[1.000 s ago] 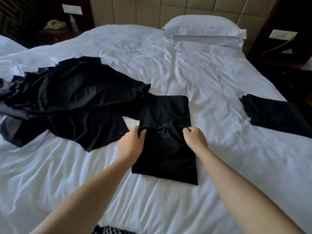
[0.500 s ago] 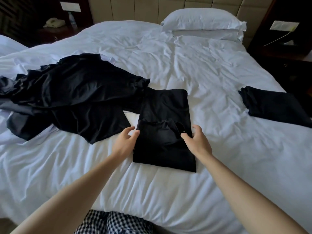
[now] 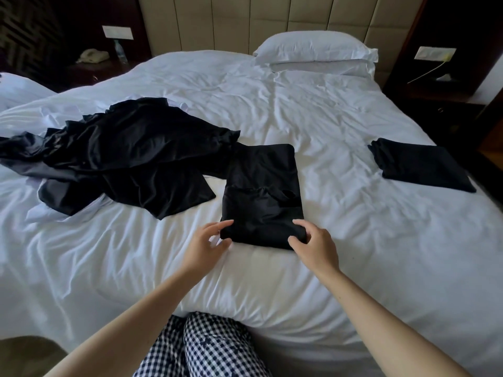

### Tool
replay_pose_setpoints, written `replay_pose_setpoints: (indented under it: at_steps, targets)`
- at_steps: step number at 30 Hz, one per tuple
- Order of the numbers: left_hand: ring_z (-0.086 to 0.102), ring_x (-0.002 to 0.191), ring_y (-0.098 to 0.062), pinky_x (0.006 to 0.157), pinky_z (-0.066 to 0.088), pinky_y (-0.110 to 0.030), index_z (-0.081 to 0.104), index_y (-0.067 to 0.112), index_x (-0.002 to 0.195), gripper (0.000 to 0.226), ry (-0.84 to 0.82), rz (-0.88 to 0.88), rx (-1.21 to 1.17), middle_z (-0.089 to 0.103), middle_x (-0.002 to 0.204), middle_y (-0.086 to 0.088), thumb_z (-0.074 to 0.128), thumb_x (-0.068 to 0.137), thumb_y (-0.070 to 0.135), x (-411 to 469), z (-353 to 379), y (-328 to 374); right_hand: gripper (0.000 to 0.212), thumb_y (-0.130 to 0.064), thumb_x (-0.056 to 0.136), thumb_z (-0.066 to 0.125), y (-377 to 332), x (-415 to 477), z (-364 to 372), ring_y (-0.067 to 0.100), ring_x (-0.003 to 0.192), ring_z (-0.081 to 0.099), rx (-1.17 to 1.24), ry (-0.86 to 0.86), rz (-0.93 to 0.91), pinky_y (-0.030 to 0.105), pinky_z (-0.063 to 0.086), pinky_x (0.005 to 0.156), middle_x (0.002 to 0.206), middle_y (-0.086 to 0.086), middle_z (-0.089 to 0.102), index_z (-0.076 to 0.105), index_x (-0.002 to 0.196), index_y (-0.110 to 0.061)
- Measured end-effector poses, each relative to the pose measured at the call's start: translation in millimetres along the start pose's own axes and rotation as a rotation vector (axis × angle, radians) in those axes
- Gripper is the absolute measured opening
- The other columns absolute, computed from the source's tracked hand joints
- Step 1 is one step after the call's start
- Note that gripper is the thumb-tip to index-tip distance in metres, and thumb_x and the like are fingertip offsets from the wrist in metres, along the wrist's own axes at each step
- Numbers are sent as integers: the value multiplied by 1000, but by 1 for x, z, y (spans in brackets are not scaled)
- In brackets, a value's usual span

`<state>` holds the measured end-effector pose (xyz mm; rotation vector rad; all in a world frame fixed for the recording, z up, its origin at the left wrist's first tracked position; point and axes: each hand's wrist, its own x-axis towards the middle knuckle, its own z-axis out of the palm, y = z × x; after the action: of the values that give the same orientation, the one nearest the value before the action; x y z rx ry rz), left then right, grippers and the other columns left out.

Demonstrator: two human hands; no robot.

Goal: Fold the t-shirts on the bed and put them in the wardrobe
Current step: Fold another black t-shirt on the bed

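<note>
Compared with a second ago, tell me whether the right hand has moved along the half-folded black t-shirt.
Yes. The right hand has drawn nearer, from the middle of the t-shirt to its near right corner.

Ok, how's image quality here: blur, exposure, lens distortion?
Head view: sharp, left hand and right hand unblurred; wide-angle lens bows the headboard; the folded t-shirt and unfolded pile show little detail against the bright duvet; nightstand in deep shadow.

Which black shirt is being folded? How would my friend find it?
Look at the white bed. In its middle lies a flat black rectangle, the shirt, with the left hand and right hand holding its near corners. The pile on its left is crumpled; the stack at the right is untouched.
</note>
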<state>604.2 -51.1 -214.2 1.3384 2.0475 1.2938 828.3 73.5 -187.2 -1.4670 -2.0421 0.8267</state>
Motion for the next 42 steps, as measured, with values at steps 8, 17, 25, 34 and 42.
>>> replay_pose_setpoints:
  at_steps: [8, 17, 25, 34, 42]
  targets:
    - [35, 130, -20, 105, 29, -30, 38, 33, 147, 57, -136, 25, 534, 49, 133, 2, 57, 94, 33, -4, 10, 8, 50, -16, 78, 60, 9, -15, 0, 16, 114, 47, -271, -60, -154, 25, 44, 88, 104, -6, 66, 64, 124, -34]
    - [46, 118, -21, 96, 33, -29, 51, 30, 132, 38, -28, 142, 738, 58, 119, 4, 55, 95, 27, -7, 8, 29, 45, -7, 87, 51, 2, -12, -17, 19, 113, 45, -435, -97, -323, 23, 40, 85, 105, -4, 60, 66, 123, -30]
    - [50, 102, -20, 89, 37, -31, 58, 18, 110, 17, 192, 244, 495, 61, 106, 4, 61, 93, 23, 13, -35, 81, 12, -16, 90, 64, -44, 10, -69, 14, 90, 54, -28, 85, -318, 25, 39, 74, 97, -7, 48, 70, 100, -18]
    - [63, 85, -2, 77, 48, -14, 64, 19, 103, 21, 188, 230, -64, 67, 94, 8, 74, 85, 17, 41, -96, 165, 6, -15, 88, 69, -114, 9, -140, 7, 78, 65, 458, 173, -347, 10, 49, 69, 86, 0, 71, 70, 90, -10]
    - [69, 73, -2, 56, 51, -16, 68, 22, 98, 20, 171, 187, -414, 72, 80, 8, 78, 81, 25, 48, -135, 229, 5, -16, 88, 71, -156, 8, -202, 11, 78, 71, 758, 102, -390, 24, 56, 62, 82, -4, 75, 70, 91, -13]
